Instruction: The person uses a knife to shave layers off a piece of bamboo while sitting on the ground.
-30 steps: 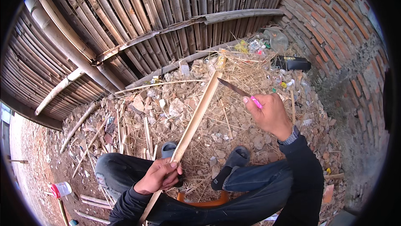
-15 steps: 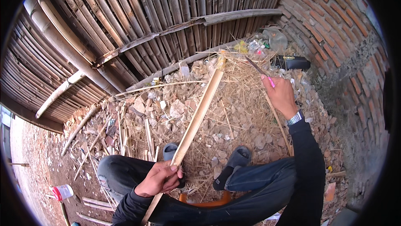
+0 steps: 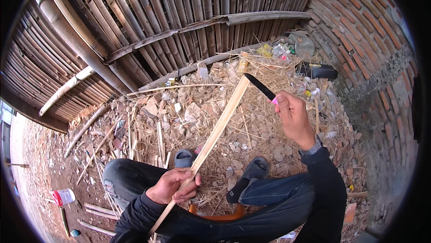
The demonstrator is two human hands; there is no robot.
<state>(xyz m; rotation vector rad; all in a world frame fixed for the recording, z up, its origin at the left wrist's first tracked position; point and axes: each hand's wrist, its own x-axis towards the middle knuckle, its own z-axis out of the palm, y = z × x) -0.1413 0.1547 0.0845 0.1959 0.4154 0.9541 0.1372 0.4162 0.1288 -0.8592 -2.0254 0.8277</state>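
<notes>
A long split bamboo strip (image 3: 221, 125) slants up and away from my lap, its pale inner side showing. My left hand (image 3: 174, 186) grips it near its lower part, fingers wrapped round it. In my right hand (image 3: 294, 118) is a knife (image 3: 260, 87) with a dark blade and a pink handle, mostly hidden by the fingers. The blade points up and left, its tip beside the far end of the strip; whether they touch I cannot tell.
A bamboo wall (image 3: 188, 0) stands ahead and a brick wall (image 3: 354, 32) at the right. Rubble and straw (image 3: 274, 131) cover the ground. Cut strips (image 3: 160, 142) lie left of my feet. A black case (image 3: 317, 70) lies by the brick wall, a white-and-red tub (image 3: 63, 197) far left.
My right hand has turned the knife, swinging its blade left and bringing the tip to the strip's far end. The strip has rolled slightly in my left hand and its far end sits further right.
</notes>
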